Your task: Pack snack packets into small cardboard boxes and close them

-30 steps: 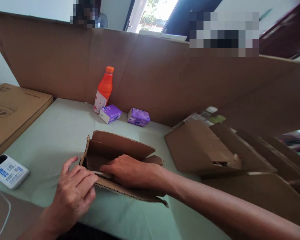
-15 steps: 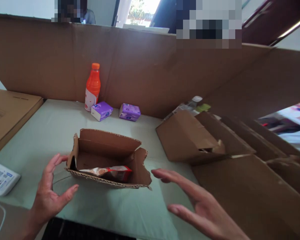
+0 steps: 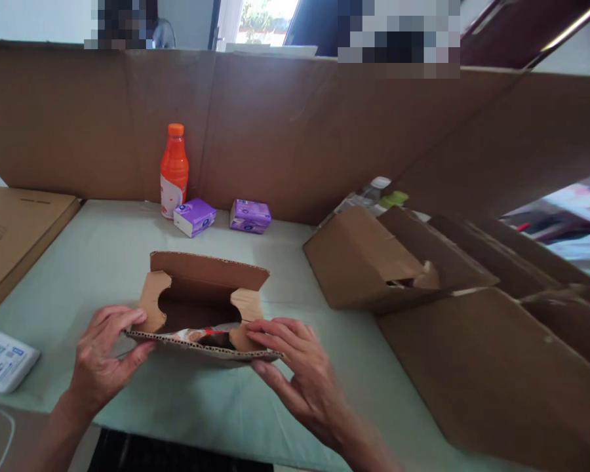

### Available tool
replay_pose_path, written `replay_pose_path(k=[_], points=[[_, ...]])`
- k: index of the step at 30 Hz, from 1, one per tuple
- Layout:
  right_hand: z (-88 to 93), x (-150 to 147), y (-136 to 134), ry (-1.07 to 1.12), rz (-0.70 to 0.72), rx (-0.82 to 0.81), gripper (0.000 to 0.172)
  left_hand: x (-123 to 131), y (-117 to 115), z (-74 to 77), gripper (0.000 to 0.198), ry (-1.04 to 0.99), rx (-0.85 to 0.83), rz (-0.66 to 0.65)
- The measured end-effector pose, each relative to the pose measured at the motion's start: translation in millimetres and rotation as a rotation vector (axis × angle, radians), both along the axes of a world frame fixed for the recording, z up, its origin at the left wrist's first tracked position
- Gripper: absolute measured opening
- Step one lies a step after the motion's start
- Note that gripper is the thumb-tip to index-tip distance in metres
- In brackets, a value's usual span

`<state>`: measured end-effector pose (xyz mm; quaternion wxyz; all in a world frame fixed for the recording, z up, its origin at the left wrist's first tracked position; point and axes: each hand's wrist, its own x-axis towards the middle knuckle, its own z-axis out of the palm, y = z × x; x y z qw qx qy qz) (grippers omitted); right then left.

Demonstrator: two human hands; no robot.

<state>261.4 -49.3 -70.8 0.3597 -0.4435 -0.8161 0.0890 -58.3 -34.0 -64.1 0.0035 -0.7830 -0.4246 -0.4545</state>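
Observation:
A small brown cardboard box (image 3: 206, 278) stands open on the pale green table (image 3: 103, 255). Inside it lies a red and white snack packet (image 3: 204, 335), partly hidden by the near wall. My left hand (image 3: 105, 357) presses the left side flap inward with its fingers and thumb pinching the box's left corner. My right hand (image 3: 295, 370) pushes the right side flap inward, fingers pressed against that end of the box. Both side flaps are folded over the opening.
An orange bottle (image 3: 174, 170) and two purple packs (image 3: 194, 217) (image 3: 250, 216) stand by the tall cardboard wall (image 3: 285, 131) at the back. More open cardboard boxes (image 3: 388, 259) lie at the right. A white device (image 3: 2, 359) lies at the left edge, beside a flat carton (image 3: 14, 229).
My right hand came out of the box, leaving the packet inside. Both hands, held open beside the box half a second ago, now fold its two side flaps inward.

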Motion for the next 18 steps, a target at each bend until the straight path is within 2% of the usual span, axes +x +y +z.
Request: replay_pose_path(k=[4, 7, 11, 14, 18], points=[[-9.0, -9.2, -1.2, 0.126, -0.1, -0.034, 0.016, 0.6, 2.7, -3.2, 0.019, -0.103, -0.165, 0.085], [-19.5, -16.0, -3.1, 0.213, -0.206, -0.035, 0.013, 1.8, 3.6, -7.7, 0.024, -0.152, -0.286, 0.183], [-33.8, -24.0, -5.3, 0.351, -0.347, -0.038, 0.017, 6.9, 6.7, -8.7, 0.03, -0.175, -0.337, 0.243], [-37.8, -27.2, -5.6, 0.398, -0.372, -0.07, 0.026, 11.3, 8.6, -6.6, 0.032, -0.168, -0.356, 0.246], [-36.9, -26.9, -5.0, 0.379, -0.341, -0.083, 0.024, 15.2, 8.1, -2.1, 0.033, -0.152, -0.385, 0.248]])
